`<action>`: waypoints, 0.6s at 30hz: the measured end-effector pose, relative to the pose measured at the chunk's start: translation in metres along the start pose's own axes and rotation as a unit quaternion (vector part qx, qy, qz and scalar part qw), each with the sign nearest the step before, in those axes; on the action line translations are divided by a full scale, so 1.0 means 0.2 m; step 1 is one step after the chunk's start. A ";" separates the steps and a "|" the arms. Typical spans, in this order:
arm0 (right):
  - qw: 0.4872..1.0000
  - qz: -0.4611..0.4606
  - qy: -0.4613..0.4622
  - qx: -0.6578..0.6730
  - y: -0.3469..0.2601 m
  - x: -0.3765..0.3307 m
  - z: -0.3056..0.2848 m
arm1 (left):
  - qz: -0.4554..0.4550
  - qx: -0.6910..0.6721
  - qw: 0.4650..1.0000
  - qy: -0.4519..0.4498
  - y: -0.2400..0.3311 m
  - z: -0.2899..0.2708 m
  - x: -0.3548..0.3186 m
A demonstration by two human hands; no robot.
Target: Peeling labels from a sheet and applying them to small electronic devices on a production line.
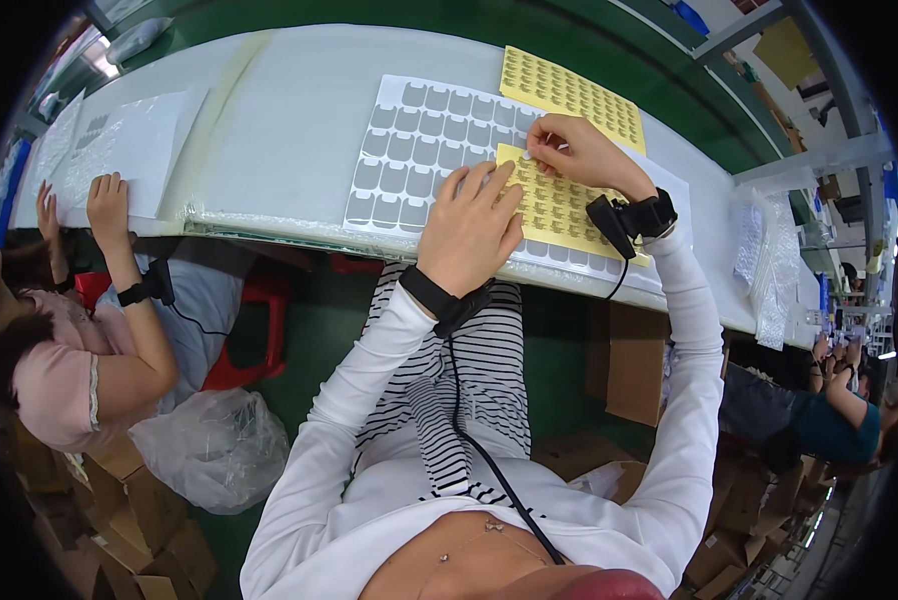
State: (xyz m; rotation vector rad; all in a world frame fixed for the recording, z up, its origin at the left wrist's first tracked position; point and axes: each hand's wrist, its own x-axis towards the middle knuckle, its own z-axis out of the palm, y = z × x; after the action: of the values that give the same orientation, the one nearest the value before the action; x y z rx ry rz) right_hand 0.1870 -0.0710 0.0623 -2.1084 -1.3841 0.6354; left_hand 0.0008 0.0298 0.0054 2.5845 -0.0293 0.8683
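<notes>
While our left hand (469, 230) lies palm down with its fingers spread, the fingertips touch the left edge of a yellow sheet (559, 215), flat paper covered in rows of small dark printed marks. Our left grip is wide and closes on nothing. Our right hand (577, 158) is bent over the upper edge of that same sheet, its grip narrow, thumb and forefinger drawn close together; a pale speck shows at the tips, but we cannot tell whether it is a held piece.

Beneath the yellow sheet we see a larger white sheet (405, 118), smooth and set with even rows of matte grey, round-cornered shapes, each notched along one edge. Beyond it lies a second yellow sheet (579, 95), patterned in the same dense way. All three rest on a counter (299, 110) with a smooth, pale surface and clear film wrinkled along its front edge.

To our right, crinkled bubble wrap (772, 270) droops over the edge; low on our left sits a crumpled, translucent plastic bag (214, 450).
</notes>
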 end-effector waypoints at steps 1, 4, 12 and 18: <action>1.000 -0.003 0.004 -0.010 -0.01 0.00 0.00 | 0.000 0.003 1.000 -0.001 0.00 0.00 0.00; 0.999 -0.018 0.018 -0.036 -0.01 0.01 0.02 | -0.003 -0.003 1.000 -0.004 0.00 0.00 0.00; 0.987 -0.070 0.083 -0.116 -0.03 -0.03 0.09 | 0.000 0.028 0.999 -0.021 0.01 0.00 0.01; 0.971 -0.100 0.119 -0.183 -0.05 -0.05 0.12 | -0.003 0.042 0.999 -0.027 0.01 0.02 0.01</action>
State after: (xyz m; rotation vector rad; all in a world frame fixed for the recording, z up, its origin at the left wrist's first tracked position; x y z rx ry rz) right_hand 0.1617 -0.0737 0.0519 -2.1912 -1.6399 0.0420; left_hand 0.0036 0.0270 0.0042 2.6844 -0.0011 0.8132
